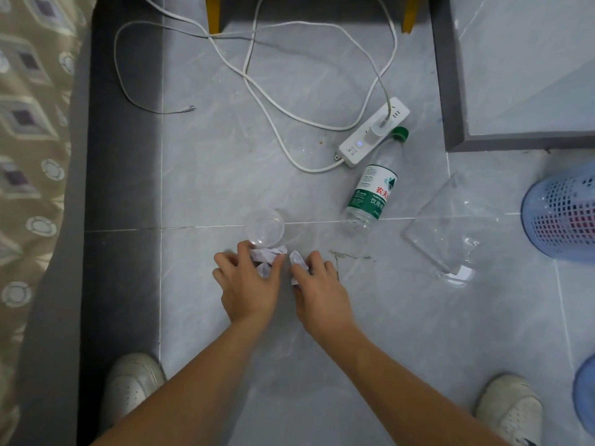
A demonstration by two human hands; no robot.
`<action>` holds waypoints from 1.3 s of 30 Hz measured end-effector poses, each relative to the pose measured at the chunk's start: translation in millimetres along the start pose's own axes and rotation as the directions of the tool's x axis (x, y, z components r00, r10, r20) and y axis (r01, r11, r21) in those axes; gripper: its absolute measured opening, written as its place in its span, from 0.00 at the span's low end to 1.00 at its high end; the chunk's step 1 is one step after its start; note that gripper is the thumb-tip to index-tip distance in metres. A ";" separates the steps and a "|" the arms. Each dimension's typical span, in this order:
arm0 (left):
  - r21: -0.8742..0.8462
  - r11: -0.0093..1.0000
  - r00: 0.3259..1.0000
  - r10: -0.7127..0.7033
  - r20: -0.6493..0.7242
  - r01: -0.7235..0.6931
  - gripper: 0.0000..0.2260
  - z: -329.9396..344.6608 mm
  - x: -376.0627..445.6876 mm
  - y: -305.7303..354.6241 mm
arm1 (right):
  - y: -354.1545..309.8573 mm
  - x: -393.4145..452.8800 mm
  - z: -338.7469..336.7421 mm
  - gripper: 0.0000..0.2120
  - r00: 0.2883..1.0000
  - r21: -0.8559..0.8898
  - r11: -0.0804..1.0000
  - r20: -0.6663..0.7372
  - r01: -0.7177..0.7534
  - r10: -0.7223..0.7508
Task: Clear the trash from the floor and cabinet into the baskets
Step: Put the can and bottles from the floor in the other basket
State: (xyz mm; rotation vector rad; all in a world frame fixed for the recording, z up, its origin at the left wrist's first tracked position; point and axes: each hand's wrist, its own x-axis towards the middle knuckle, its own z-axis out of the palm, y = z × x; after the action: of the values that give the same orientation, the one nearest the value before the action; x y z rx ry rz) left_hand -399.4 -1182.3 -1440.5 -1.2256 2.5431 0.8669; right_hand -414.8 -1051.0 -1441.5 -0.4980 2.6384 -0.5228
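Both hands are down on the grey tiled floor. My left hand (248, 283) curls its fingers round a crumpled white paper wad (267, 257). My right hand (317, 286) grips a second, smaller crumpled paper (297, 262) beside it. Just beyond the left fingertips lies a clear plastic dome lid (264, 228). An empty water bottle (373, 191) with a green cap and green label lies on its side to the right. A clear plastic container (450, 230) lies tipped further right. A blue mesh basket (560, 214) stands at the right edge.
A white power strip (370, 138) with looping white cables (257, 88) lies beyond the bottle. A grey cabinet (521, 72) fills the upper right, a bed with a patterned cover (29, 140) the left. My white shoes (132, 384) flank my arms. A second blue basket edge (584, 391) shows lower right.
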 end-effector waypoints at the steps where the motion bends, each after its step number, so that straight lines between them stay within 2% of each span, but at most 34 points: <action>1: 0.018 1.000 1.000 0.006 -0.008 -0.006 0.23 3.2 0.7 -0.5 | 1.5 -0.6 0.1 0.13 1.000 0.007 1.000 0.007 -0.006 0.006; 3: -0.009 1.000 1.000 0.019 -0.016 -0.020 0.19 6.8 0.4 -2.5 | 4.4 -2.7 1.1 0.12 1.000 0.046 0.999 0.019 -0.025 0.024; 7: -0.198 0.979 0.998 0.055 0.014 -0.051 0.08 3.1 -0.9 -21.1 | 10.5 -8.2 -2.8 0.12 0.998 0.096 0.994 0.021 -0.053 0.051; 11: -0.201 0.978 0.994 0.075 0.076 -0.058 0.06 -28.8 -25.8 -26.2 | 13.7 -25.4 -25.8 0.11 0.997 0.143 0.987 -0.012 -0.076 0.078; 13: -0.217 0.972 0.987 0.113 0.112 -0.087 0.05 -51.9 -47.6 -9.9 | 13.9 -38.0 -48.4 0.09 0.994 0.178 0.980 -0.039 -0.089 0.098; 16: -0.223 0.951 0.955 0.250 0.159 -0.212 0.07 -81.5 -76.5 32.6 | 16.6 -56.3 -98.0 0.09 0.981 0.250 0.961 -0.115 -0.122 0.155; 20: -0.245 0.923 0.896 0.357 0.264 -0.295 0.08 -102.6 -113.9 122.7 | 30.7 -85.7 -180.6 0.06 0.943 0.351 0.922 -0.220 -0.163 0.251; 24: -0.336 0.829 0.768 0.548 0.330 -0.447 0.08 -105.0 -164.1 236.2 | 64.9 -123.4 -265.0 0.11 0.867 0.461 0.857 -0.305 -0.228 0.395; 30: -0.393 0.674 0.523 0.736 0.429 -0.626 0.11 -72.8 -253.0 376.5 | 144.6 -200.3 -361.7 0.13 0.664 0.584 0.749 -0.430 -0.312 0.612; 35: -0.439 0.602 0.329 0.767 0.551 -0.667 0.11 -1.2 -349.8 421.3 | 236.2 -296.5 -376.8 0.13 0.460 0.628 0.623 -0.429 -0.467 0.777; 39: -0.424 0.566 0.197 0.734 0.650 -0.707 0.10 66.7 -420.8 417.2 | 300.4 -361.7 -351.7 0.13 0.349 0.660 0.495 -0.352 -0.565 0.868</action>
State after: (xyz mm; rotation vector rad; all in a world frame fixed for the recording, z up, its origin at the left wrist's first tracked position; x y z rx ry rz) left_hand -453.6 -665.2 -1148.5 0.5408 2.1530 1.2243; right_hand -341.5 -542.5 -1157.2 1.2789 2.7744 -1.0517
